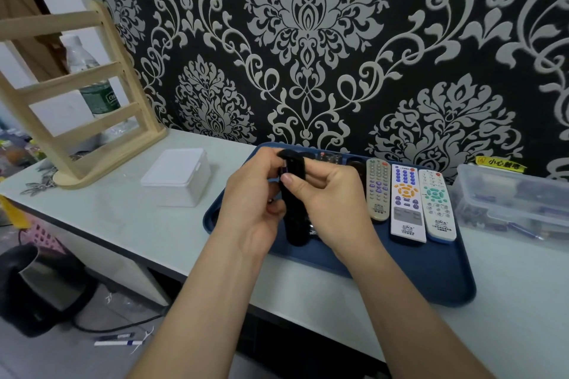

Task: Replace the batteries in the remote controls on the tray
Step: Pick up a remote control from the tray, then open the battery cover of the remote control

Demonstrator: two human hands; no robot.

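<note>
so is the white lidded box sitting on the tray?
No, the white box stands on the counter, off to the left of the blue tray.

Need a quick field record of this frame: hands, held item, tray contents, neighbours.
left hand: grips black remote
right hand: grips same remote, thumb near its top
tray: blue, on white counter
lying on tray: beige remote, orange-button remote, green-button remote, side by side
left of tray: white box
right of tray: clear box
</note>
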